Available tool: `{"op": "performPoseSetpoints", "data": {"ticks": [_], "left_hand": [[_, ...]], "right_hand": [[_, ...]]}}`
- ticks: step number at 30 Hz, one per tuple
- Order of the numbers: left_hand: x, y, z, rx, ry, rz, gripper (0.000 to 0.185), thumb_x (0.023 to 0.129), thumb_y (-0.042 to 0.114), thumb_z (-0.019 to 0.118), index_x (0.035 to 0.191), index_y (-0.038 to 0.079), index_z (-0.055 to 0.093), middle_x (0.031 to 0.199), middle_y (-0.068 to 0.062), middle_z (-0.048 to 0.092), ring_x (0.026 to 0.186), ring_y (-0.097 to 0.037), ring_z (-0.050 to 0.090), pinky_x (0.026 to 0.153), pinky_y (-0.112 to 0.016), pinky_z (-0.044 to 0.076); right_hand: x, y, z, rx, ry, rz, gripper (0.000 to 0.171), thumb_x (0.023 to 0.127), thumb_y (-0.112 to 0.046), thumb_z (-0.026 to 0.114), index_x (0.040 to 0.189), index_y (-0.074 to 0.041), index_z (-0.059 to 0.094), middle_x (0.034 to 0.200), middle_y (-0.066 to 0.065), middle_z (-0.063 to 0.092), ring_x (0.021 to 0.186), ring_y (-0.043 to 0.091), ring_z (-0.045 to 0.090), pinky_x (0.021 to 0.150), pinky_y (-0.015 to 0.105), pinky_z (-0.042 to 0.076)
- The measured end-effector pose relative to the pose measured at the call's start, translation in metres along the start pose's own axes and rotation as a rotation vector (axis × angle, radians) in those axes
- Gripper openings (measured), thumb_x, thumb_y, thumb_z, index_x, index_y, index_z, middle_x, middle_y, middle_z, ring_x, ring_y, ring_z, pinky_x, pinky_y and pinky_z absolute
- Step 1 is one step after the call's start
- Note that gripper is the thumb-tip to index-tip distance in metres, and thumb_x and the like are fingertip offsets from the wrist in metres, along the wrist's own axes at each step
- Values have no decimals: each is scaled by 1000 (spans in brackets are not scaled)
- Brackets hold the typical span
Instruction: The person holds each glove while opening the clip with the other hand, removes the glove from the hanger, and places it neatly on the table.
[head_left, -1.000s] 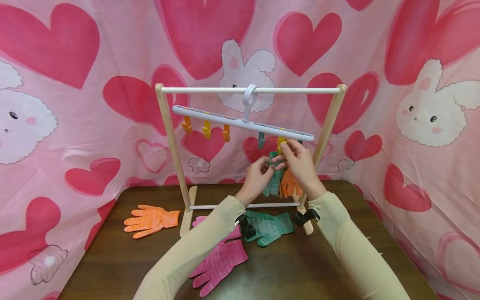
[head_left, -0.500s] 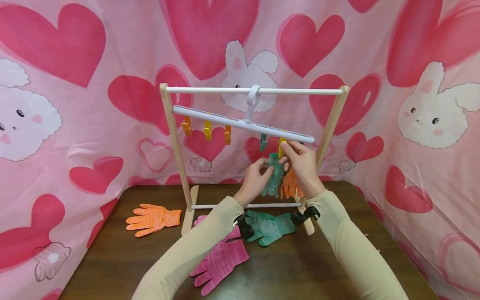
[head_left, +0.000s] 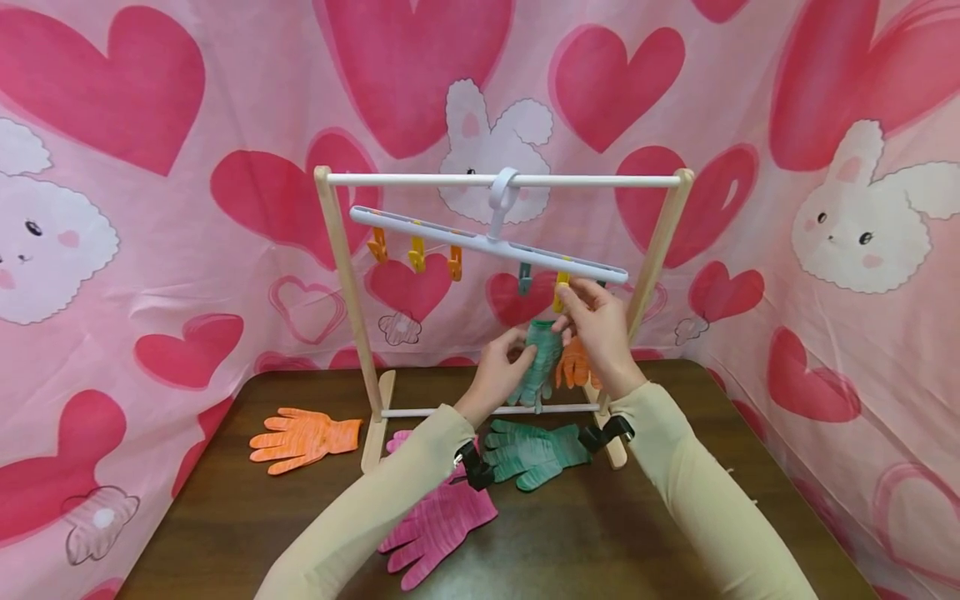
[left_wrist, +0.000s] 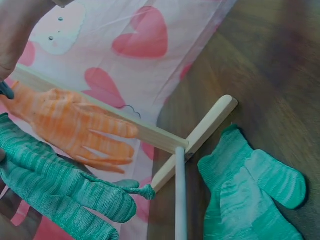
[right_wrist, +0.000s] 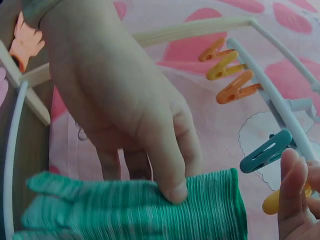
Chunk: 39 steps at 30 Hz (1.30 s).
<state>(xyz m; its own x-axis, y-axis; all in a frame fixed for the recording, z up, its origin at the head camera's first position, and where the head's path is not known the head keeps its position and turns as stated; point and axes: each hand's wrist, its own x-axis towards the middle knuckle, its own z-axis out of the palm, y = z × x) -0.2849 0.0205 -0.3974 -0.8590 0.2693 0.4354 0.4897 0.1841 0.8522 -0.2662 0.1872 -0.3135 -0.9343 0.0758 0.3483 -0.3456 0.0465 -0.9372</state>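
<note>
Trouble could come at the cuff: if the green glove (head_left: 542,360) slips from the left hand (head_left: 501,367) before the yellow clip (head_left: 561,292) bites, it likely drops to the tabletop (head_left: 600,533). Left fingers (right_wrist: 170,165) curl round the cuff, mid-frame. Right hand (head_left: 596,329) pinches that clip under the white hanger (head_left: 487,243), upper centre, orange glove (head_left: 573,364) dangling just behind.
</note>
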Motion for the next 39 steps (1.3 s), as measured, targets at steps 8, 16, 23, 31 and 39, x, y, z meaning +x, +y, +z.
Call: {"op": "performPoseSetpoints", "data": {"ticks": [8, 16, 23, 31, 39], "left_hand": [[-13, -3, -4, 7, 4, -3, 14, 103, 10, 63, 113, 3, 69, 93, -11, 71, 83, -17, 61, 80, -29, 50], [-24, -9, -9, -12, 8, 9, 15, 103, 12, 64, 115, 4, 71, 100, -10, 73, 92, -18, 66, 86, -30, 53], [-33, -9, -11, -50, 11, 7, 15, 103, 12, 65, 114, 5, 71, 95, -11, 72, 87, -16, 65, 83, -28, 53], [-40, -5, -12, -39, 24, 26, 11, 101, 11, 65, 110, 5, 71, 92, -9, 70, 87, -14, 66, 85, -29, 55], [-46, -4, -13, -34, 13, 13, 9, 101, 10, 66, 108, 6, 70, 91, -8, 70, 87, -14, 65, 84, -27, 53]], "right_hand": [[-3, 2, -1, -63, -9, -24, 47, 105, -36, 63, 143, -8, 60, 103, 5, 70, 66, 15, 70, 58, 34, 59], [-11, 3, -4, -115, -10, -107, 47, 106, -31, 62, 146, -6, 57, 126, 16, 66, 73, 15, 73, 62, 31, 61], [-15, 9, -7, -230, 36, -241, 44, 106, -17, 63, 147, -5, 56, 130, 20, 67, 64, 19, 71, 60, 27, 59], [-20, 21, -7, -414, 91, -430, 50, 98, -7, 71, 146, -5, 58, 129, 17, 70, 61, 27, 72, 59, 19, 56], [-27, 31, -9, -508, 109, -526, 48, 94, -4, 76, 141, -4, 63, 120, 15, 72, 70, 26, 72, 70, 8, 51]]}}
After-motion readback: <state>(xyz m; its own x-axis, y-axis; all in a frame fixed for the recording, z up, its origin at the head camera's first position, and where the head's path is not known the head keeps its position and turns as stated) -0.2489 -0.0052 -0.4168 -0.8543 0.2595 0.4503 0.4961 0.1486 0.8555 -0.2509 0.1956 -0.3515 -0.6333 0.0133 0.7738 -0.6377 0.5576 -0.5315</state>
